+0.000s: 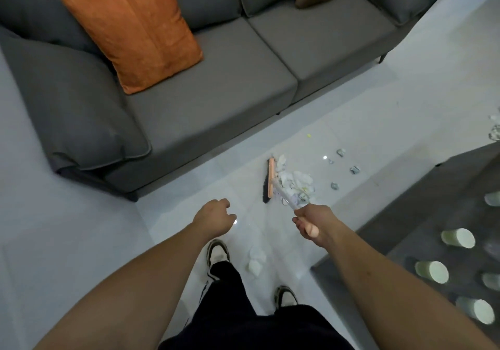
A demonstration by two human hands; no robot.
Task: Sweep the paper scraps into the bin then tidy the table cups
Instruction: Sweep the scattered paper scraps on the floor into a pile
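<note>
My right hand (313, 224) grips the handle of a broom whose orange head (270, 180) with dark bristles stands on the pale floor tiles. A heap of white paper scraps (296, 183) lies right against the head's right side. More small scraps (341, 152) are scattered further right, and two white pieces (255, 260) lie near my shoes. My left hand (215, 215) hangs loosely curled with nothing in it, left of the broom. Several pale green paper cups (458, 238) lie on their sides on the dark table (405, 241) at the right.
A grey sofa (216, 92) with an orange cushion (132, 29) fills the upper left, its front edge close to the broom. More scraps (495, 130) lie at the far right edge. My shoes (217, 251) stand on the tiles below the hands. No bin is in view.
</note>
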